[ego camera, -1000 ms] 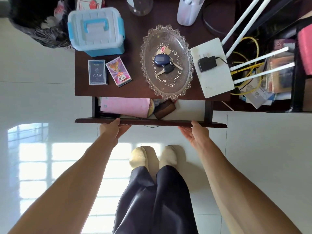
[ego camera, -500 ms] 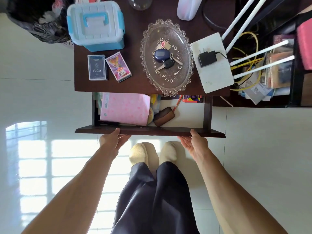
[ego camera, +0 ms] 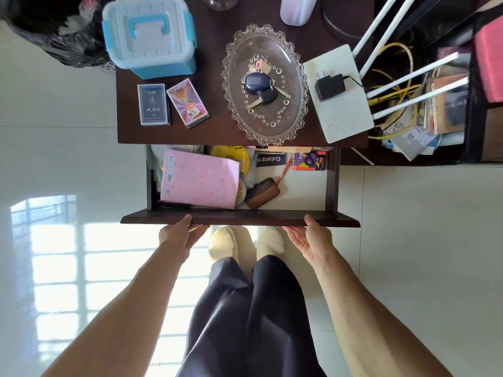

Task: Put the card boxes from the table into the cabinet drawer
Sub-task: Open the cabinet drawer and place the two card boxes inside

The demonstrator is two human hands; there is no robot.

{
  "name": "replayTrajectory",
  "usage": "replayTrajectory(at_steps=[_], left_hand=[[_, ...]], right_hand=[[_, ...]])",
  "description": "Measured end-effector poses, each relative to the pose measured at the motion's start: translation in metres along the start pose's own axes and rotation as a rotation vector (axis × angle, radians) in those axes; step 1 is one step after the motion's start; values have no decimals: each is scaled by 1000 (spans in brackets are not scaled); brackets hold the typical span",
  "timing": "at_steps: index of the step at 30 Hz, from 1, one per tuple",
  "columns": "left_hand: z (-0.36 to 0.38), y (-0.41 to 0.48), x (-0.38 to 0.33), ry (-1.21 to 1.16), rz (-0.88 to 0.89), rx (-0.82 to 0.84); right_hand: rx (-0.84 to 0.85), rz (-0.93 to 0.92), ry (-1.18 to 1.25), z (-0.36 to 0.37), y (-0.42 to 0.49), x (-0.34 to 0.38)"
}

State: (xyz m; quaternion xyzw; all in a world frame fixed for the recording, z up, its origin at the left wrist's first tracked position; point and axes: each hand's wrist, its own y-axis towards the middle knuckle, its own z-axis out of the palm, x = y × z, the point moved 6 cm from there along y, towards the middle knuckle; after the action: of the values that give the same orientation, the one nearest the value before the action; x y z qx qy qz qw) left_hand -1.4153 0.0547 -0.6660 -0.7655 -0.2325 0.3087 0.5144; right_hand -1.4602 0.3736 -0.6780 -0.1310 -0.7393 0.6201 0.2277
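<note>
Drawer right half bare, left cluttered

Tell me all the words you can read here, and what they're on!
"Galanz": on the dark blue booklet in the drawer, upside down.
Dark blue card box: white characters, too blurred to read.
Purple card box: print too small.
Orange packet in drawer: print too blurred.
Pink notebook: barcode labels, unreadable.

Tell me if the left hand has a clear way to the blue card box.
Probably yes. The left hand is under the drawer front, and the blue card box lies uncovered on the table near its front left edge, apart from the purple card box.
</note>
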Motion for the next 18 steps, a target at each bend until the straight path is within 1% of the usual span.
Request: replayTrajectory(at_steps=[5, 12, 15, 18], left_hand=[[-12, -2, 17, -17, -33, -15], [-21, -4, 28, -28, -29, -13], [-26, -8, 29, -30, -50, -24], [-34, -15, 31, -28, -74, -7]], right_hand=[[-19, 21, -1, -14, -4, -14], [-47, 27, -24, -20, -7, -24], [-84, -2, -108, -25, -10, -25], [-153, -66, -257, -34, -16, -27]])
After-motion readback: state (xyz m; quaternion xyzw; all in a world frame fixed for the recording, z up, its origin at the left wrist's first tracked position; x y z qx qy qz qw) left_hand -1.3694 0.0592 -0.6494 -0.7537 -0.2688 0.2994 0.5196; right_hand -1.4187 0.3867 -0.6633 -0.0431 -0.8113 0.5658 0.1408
